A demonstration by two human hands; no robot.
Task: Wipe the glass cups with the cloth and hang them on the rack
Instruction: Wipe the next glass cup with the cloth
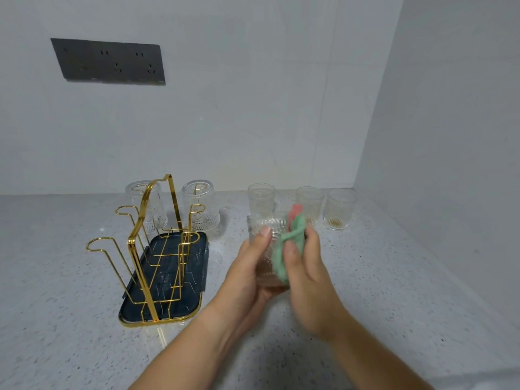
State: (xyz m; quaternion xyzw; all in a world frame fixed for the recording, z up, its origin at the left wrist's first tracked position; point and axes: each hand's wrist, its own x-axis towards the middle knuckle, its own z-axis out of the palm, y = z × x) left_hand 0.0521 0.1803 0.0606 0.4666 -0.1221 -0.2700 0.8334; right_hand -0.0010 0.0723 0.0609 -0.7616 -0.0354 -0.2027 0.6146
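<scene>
Pale grey walls meet in a corner behind a speckled worktop (84, 277), with a dark socket panel (108, 61) high on the back wall. On the worktop stands the gold wire rack (157, 243) on its dark tray (194, 280). Two glass cups already hang mouth-down on the rack's far prongs: one (145, 205) on the far left prong, another (200, 205) on the far right. Right of the rack, three more cups (261, 199) (310, 202) (339, 208) stand upright in a row near the back wall.

Just right of the rack, lifted above the worktop, the cup being wiped (266, 249) sits in the left hand (247, 271), whose grip is clamped round its ribbed wall. The right hand (306, 277) is closed on the green and pink cloth (294, 243), pressing it against the cup's side.

Judging by this, wiping is under way. The ribbed glass could slip if the rubbing twists it against a loose hold, and it would drop onto hard stone. Swinging left to hang it, the cup could knock the rack's raised handle or the near prongs, which are free. Open worktop lies in front of the rack and to its near right; the side wall closes in beyond the standing cups.
</scene>
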